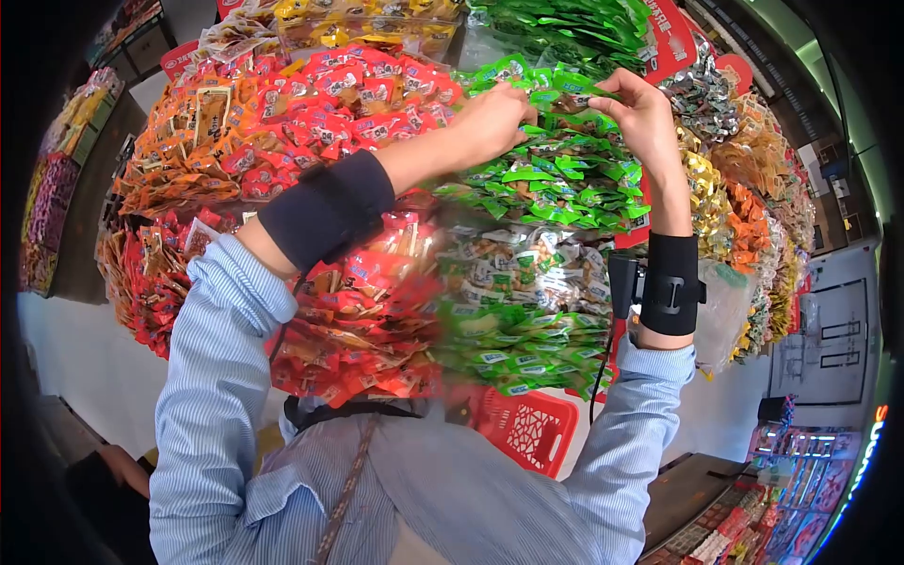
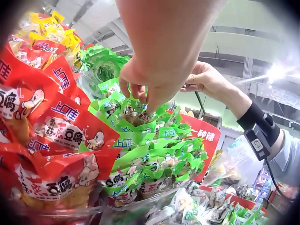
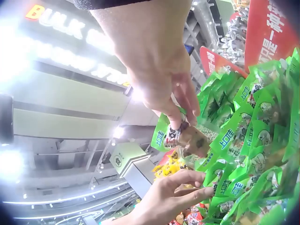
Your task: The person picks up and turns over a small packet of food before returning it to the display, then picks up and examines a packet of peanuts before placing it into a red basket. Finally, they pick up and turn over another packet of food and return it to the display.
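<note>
Green snack packets (image 1: 565,169) stand in dense rows at the upper middle of the head view. My right hand (image 1: 645,118) pinches one green-edged packet (image 3: 192,140) between thumb and fingers, held just above the rows, its brown contents showing in the right wrist view. To its left my left hand (image 1: 494,124) reaches down into the same rows. In the right wrist view the left hand (image 3: 166,194) has its thumb and forefinger at the edge of a green packet (image 3: 225,187), pinching it. The left wrist view shows the left hand's (image 2: 159,79) fingers bent downward over the packets.
Red packets (image 1: 358,330) fill the display left of the green ones, with orange packets (image 1: 188,141) beyond. White-and-green packets (image 1: 527,264) lie nearer the body. Gold packets (image 1: 706,188) are at the right. Red signs (image 1: 669,42) rise behind, and a red basket (image 1: 532,428) is below.
</note>
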### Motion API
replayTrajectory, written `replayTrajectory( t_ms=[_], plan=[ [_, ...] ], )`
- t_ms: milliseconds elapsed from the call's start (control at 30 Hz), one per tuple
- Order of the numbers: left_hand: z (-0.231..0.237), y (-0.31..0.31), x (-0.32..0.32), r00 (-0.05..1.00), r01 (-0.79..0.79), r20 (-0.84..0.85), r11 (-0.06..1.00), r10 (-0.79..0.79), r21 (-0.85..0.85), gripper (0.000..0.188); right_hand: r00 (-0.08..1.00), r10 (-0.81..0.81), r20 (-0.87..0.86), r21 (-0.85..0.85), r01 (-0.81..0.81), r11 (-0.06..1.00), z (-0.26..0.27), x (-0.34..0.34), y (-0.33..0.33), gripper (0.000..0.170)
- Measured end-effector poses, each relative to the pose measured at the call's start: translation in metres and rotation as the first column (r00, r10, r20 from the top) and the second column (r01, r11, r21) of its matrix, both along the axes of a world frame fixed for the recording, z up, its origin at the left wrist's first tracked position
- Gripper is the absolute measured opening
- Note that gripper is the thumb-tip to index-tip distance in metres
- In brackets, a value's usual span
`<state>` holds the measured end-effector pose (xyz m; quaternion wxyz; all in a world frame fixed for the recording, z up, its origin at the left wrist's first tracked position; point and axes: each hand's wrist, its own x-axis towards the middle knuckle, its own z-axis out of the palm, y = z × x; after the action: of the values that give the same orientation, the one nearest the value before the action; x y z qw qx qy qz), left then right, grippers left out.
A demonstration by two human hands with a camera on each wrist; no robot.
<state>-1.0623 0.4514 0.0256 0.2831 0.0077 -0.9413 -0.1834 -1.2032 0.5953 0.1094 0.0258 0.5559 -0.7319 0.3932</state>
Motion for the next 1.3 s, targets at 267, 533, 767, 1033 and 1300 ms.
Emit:
replayTrajectory(
  t_ms=[267, 533, 767, 1033, 1300],
  plan=[
    [0.01, 0.008, 0.015, 0.992, 0.021, 0.124, 0.995, -0.034, 0.101, 0.019, 0.998, 0.006, -0.063, 0.246, 0.01, 0.969, -0.016, 0.006, -0.019, 0.015],
    [0.002, 0.003, 0.016, 0.991, 0.068, 0.108, 0.988, -0.084, 0.141, 0.024, 0.906, 0.04, -0.422, 0.348, 0.121, 0.93, -0.045, 0.009, -0.03, 0.006],
    [-0.004, 0.0, 0.015, 0.98, 0.121, 0.148, 0.99, -0.131, 0.077, 0.033, 0.871, -0.186, -0.454, 0.201, 0.303, 0.931, -0.041, 0.032, -0.017, 0.01],
    [-0.006, -0.005, 0.015, 0.946, 0.192, 0.257, 0.98, -0.198, 0.046, 0.045, 0.918, -0.313, -0.244, -0.08, 0.302, 0.95, -0.028, 0.105, 0.04, 0.017],
    [-0.008, -0.014, 0.011, 0.952, 0.249, 0.205, 0.966, -0.229, -0.075, 0.043, 0.939, -0.343, -0.014, 0.003, 0.343, 0.939, -0.07, 0.183, 0.095, 0.013]
  ],
)
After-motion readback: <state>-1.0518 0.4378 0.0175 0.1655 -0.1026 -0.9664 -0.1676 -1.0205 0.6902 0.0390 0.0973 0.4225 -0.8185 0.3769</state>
